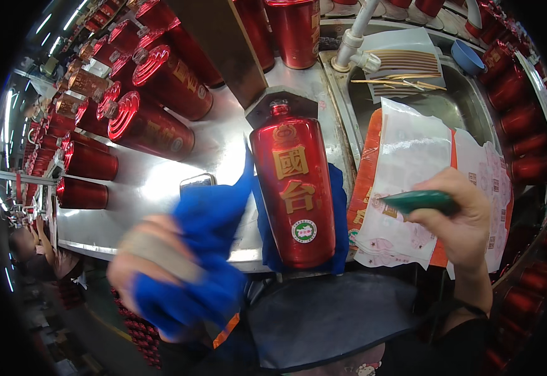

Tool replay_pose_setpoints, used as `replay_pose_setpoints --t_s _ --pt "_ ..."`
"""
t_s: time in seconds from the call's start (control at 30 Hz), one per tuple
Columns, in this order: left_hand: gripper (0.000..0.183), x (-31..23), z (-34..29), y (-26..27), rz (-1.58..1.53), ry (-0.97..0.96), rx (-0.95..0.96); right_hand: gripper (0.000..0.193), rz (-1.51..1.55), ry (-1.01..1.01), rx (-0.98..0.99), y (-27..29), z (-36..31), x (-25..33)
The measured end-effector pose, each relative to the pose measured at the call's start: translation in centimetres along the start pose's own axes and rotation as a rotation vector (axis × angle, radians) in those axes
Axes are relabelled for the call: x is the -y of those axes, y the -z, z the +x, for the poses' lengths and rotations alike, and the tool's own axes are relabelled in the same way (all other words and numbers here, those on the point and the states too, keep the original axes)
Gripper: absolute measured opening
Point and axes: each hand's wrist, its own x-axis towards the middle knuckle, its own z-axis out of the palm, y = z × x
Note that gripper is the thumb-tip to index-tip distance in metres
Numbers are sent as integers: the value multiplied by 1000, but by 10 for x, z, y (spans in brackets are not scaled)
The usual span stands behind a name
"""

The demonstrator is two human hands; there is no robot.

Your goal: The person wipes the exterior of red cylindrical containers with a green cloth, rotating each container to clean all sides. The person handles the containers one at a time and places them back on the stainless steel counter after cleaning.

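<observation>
Nearby, crumpled blue cloth (216, 227) is clutched by the blurred left hand (149, 254), a tapered green tool (425, 201) by the right hand (461, 219). Between them, a glossy red bottle (293, 194) is laid on half-hidden fabric (338, 216); farther bottles (293, 32) are cut off.
</observation>
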Motion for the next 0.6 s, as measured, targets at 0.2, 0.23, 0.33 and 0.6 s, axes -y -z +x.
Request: replay_pose_setpoints --t_s 0.2,0.23,0.33,0.6 --pt "42 62 23 91 831 242 -278 26 -343 482 141 -43 43 0" --pt "43 62 18 88 1123 200 -221 28 -385 534 144 -47 46 0" --pt "58 46 6 34 888 156 -49 30 -507 643 137 -57 53 2" --pt "144 46 -15 -105 162 220 427 33 -780 741 230 -59 53 21"
